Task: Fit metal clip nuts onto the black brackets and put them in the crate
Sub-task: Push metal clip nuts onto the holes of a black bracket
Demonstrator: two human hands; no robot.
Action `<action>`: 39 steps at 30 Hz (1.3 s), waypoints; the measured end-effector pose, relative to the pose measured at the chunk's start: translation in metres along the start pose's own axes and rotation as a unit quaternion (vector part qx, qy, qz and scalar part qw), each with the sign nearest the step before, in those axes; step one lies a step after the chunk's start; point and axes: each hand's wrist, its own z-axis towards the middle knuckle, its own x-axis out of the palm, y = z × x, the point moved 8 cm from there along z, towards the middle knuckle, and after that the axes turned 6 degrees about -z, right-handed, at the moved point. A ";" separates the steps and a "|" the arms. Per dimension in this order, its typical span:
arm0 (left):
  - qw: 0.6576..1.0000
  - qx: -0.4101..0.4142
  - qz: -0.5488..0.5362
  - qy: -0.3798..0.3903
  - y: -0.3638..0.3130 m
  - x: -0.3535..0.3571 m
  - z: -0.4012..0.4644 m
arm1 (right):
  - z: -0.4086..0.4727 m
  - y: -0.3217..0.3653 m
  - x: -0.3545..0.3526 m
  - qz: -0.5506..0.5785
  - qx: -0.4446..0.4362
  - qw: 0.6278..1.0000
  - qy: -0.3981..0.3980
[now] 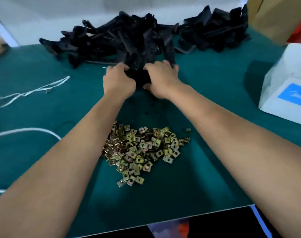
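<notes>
— Where are your hands right now?

— Both are out at twelve o'clock on the green mat; my left hand and right hand curl round one black bracket at the near edge of the big bracket heap; the grip looks closed on it from both sides, though the blur hides the fingertips.

— Which way does it lie?

— Its long axis, as far as I can judge, runs nine to three between my palms; neither hand is clearly nearer. A second bracket heap sits at one o'clock.

— And the nuts?

— The pile of clip nuts lies at six o'clock from my hands, between my forearms; I judge the next move is to draw the bracket back towards it. No crate is in view.

— Any writing?

— The white box at three o'clock carries a blue label; nothing on it is readable.
</notes>
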 end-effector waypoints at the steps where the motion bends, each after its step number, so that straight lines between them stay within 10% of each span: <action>1: 0.999 -0.004 -0.035 -0.009 0.005 -0.002 0.002 | 0.002 0.000 0.000 0.025 0.007 1.000 -0.007; 4: 0.943 -0.095 -0.310 -0.078 0.026 -0.013 -0.001 | -0.004 -0.003 -0.005 0.133 0.019 0.990 -0.049; 8: 0.759 -0.136 -0.633 0.072 0.003 0.004 -0.009 | -0.021 0.014 -0.012 0.406 -0.028 0.911 -0.064; 10: 0.729 -0.089 -0.673 0.090 -0.010 -0.003 -0.015 | -0.030 0.027 -0.015 0.461 -0.066 0.884 -0.035; 16: 0.788 0.056 -0.612 -0.037 -0.005 -0.053 -0.031 | -0.040 0.028 -0.027 0.355 -0.078 0.931 -0.041; 25: 0.784 0.015 -0.620 0.033 0.011 -0.027 -0.042 | -0.059 0.042 -0.029 0.170 -0.086 0.969 -0.158; 39: 0.945 0.211 -0.238 -0.083 0.016 -0.067 -0.036 | -0.062 -0.018 -0.029 0.238 0.081 0.939 -0.236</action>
